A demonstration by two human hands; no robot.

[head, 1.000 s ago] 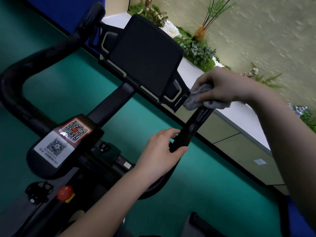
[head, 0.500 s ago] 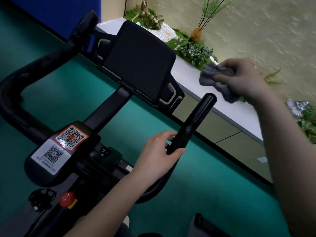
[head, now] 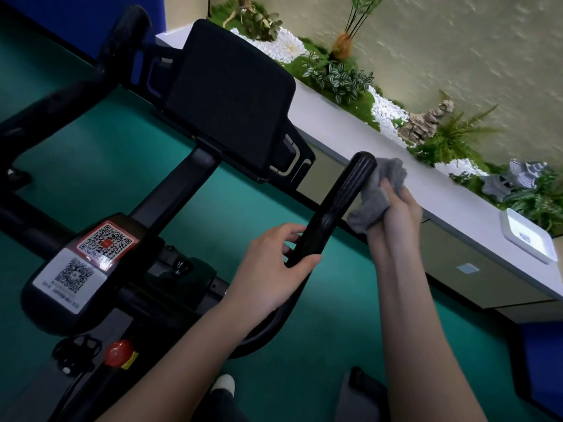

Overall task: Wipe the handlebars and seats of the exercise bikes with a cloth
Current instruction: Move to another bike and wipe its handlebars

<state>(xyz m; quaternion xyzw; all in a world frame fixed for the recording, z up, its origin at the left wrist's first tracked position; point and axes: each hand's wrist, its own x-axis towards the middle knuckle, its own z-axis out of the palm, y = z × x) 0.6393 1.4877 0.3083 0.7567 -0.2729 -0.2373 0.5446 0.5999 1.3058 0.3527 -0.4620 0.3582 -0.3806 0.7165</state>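
A black exercise bike fills the left and centre of the head view. Its right handlebar [head: 341, 205] rises toward the upper right and ends in a rounded tip. My left hand [head: 274, 266] grips this bar low down, fingers wrapped round it. My right hand [head: 396, 217] holds a crumpled grey cloth [head: 377, 196] pressed against the right side of the bar, just below the tip. The left handlebar [head: 76, 89] curves up at the far left, untouched. The black console screen [head: 228, 99] stands between the two bars. The seat is out of view.
A panel with two QR-code stickers [head: 88, 257] and a red knob [head: 118, 351] sit on the bike's stem. A white ledge [head: 457, 208] with plants and pebbles runs along the right. The floor is green [head: 335, 345]. A blue object [head: 539, 360] stands at lower right.
My right hand lifted the cloth off the bar's tip, then came down to the bar's right side and pressed the cloth there. My left hand kept its grip.
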